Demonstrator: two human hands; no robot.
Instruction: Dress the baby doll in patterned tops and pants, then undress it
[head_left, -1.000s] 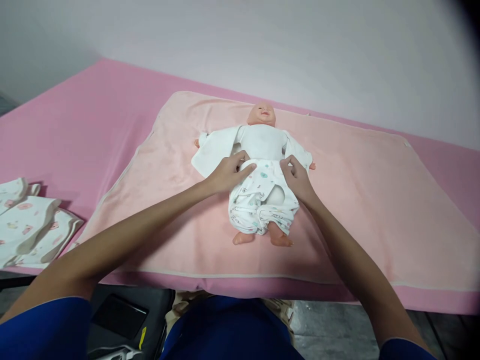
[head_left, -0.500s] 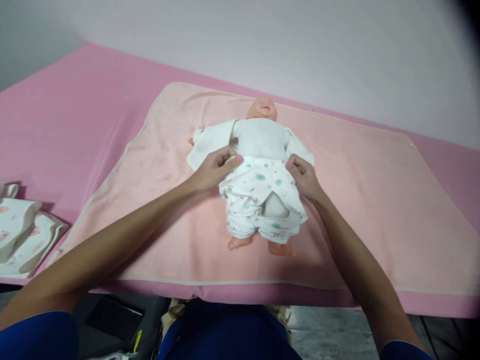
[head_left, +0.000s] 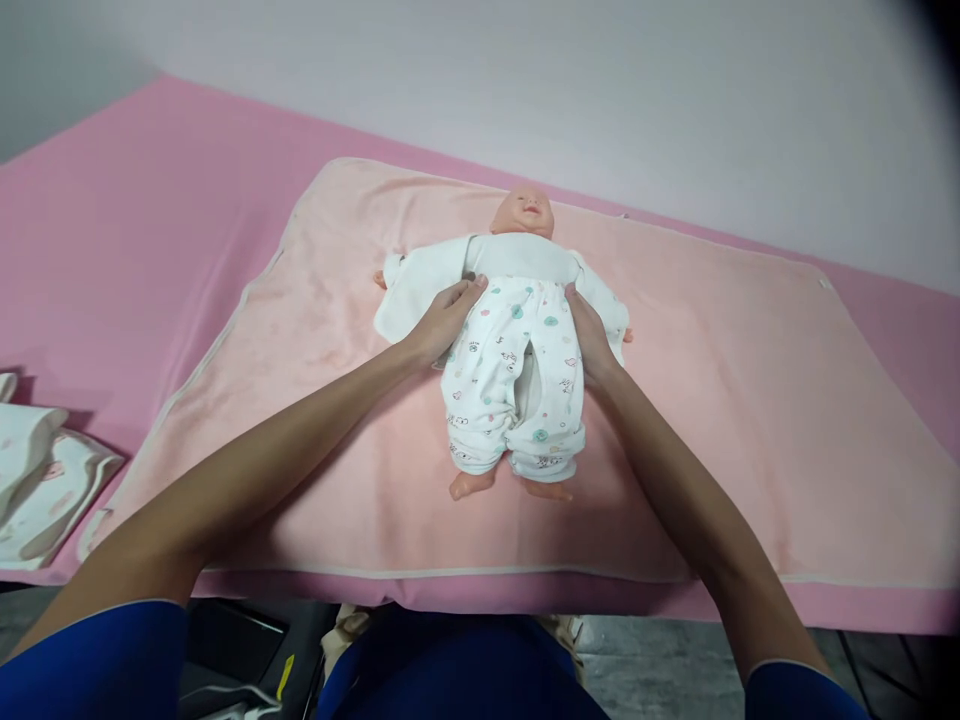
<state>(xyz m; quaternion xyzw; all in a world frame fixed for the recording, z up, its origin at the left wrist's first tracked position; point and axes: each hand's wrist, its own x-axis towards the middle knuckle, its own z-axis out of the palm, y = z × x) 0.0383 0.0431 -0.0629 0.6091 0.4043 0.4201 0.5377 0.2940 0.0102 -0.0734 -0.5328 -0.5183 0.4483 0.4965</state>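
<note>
A baby doll (head_left: pixel 523 212) lies on its back, head toward the far side. It wears a white top (head_left: pixel 427 275), its front panels spread to the sides, and white printed baby pants (head_left: pixel 487 375) with a split crotch. My left hand (head_left: pixel 444 318) is closed on the waistband at the left, thumb on top and other fingers partly hidden. At the right side of the waist, my right hand (head_left: pixel 591 335) grips the pants with its thumb on the cloth; its other fingers are hidden. Both small feet (head_left: pixel 472 485) stick out below the cuffs.
Under the doll spreads a light pink blanket (head_left: pixel 712 420) on a pink padded table (head_left: pixel 150 220). Folded printed cloths (head_left: pixel 52 485) lie at the left edge. A pale wall (head_left: pixel 600 100) rises behind. Below the near edge is a dark case-like object (head_left: pixel 232 640).
Both hands have drawn the waistband up toward the doll's chest, covering more of the white belly cloth. The pant legs hang straighter and the crotch opening has narrowed.
</note>
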